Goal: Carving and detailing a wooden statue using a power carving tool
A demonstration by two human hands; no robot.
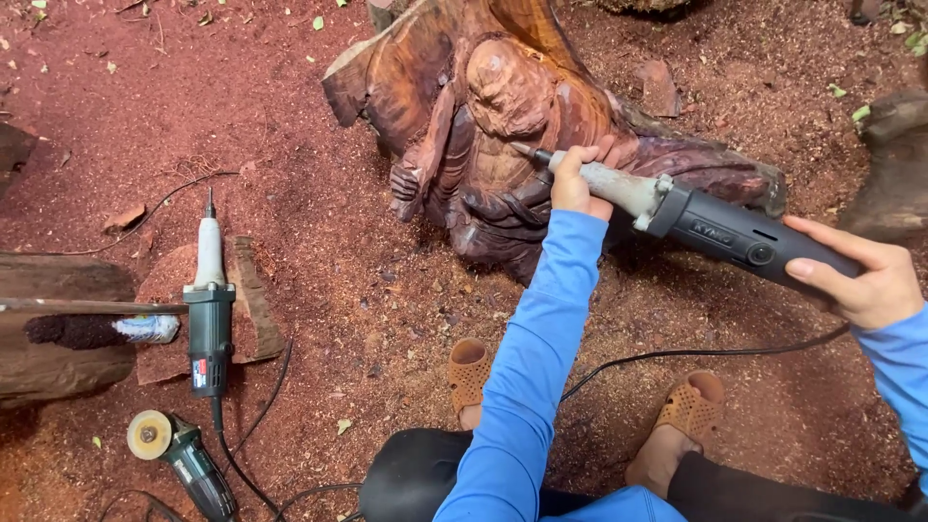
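Wooden carving (503, 126) meets grinder (720, 232), both hands' fingers (580, 159) curled around it.

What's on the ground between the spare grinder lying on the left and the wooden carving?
In the head view, only red sawdust lies between the spare grinder and the carving.

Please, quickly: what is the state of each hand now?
Left hand: closed on the neck of the die grinder.
Right hand: closed around the grinder's rear body.
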